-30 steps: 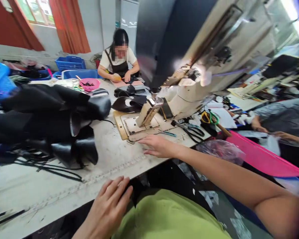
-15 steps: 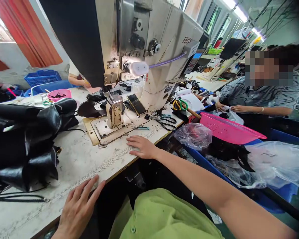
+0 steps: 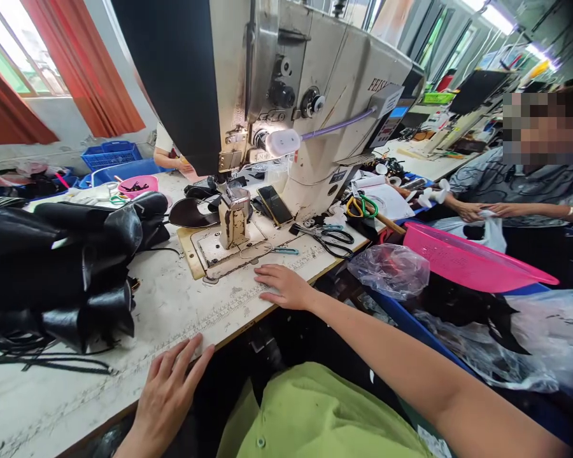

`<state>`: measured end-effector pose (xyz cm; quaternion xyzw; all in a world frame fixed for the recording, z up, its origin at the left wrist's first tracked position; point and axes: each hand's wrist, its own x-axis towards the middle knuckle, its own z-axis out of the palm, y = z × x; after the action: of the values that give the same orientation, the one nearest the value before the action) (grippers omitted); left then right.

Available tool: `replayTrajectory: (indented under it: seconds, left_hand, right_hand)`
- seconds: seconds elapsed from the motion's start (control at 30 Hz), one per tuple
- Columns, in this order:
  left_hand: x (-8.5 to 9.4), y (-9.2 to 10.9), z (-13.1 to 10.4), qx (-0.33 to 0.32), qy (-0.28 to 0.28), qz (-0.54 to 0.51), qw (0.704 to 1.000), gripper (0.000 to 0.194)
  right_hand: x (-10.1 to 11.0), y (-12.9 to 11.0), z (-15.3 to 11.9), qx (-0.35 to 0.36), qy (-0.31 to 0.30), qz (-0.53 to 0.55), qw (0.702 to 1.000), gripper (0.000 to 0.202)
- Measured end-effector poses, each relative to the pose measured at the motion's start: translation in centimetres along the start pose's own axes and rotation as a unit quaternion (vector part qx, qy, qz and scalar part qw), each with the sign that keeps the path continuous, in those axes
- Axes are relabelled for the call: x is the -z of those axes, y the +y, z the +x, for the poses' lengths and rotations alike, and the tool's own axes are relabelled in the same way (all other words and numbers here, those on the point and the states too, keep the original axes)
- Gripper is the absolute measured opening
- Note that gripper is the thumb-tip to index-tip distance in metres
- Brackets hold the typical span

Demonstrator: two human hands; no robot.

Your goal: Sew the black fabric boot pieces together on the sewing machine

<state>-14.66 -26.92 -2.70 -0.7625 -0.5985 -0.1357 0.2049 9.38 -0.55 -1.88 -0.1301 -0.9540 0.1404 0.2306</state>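
Note:
My left hand (image 3: 172,385) rests on the front edge of the white worktable (image 3: 172,299), fingers stretched out and nothing in them. Further right, my right hand (image 3: 284,286) lies at the same edge, open and holding nothing. Just beyond it stands the post of a sewing machine (image 3: 233,219), whose tall head rises above. A thin tool with a teal handle (image 3: 285,250) lies near my right fingertips. Black-handled scissors (image 3: 332,240) are to its right, and a phone (image 3: 274,205) leans behind the post. Left of the machine is a heap of black leather pieces (image 3: 71,273).
Green-and-yellow-handled scissors (image 3: 361,205) lie at the table's right end. Beyond that edge are a pink basin (image 3: 472,254), a blue bin (image 3: 386,315) and plastic bags (image 3: 391,270). A co-worker (image 3: 530,184) sits at right, handling a white bag. Another person's arm (image 3: 169,159) shows behind the machine.
The view has shifted slightly left, so the table and machine appear further right. Both my hands stay resting at the table edge.

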Motion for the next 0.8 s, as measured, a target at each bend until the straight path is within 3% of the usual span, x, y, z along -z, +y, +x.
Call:
replayTrajectory:
  seconds: [0.8]
  left_hand:
    - [-0.69,0.69,-0.19,0.041,0.039,-0.055,0.997,0.049]
  right_hand:
    - [-0.04,0.21,0.16,0.007,0.014,0.006,1.0,0.04]
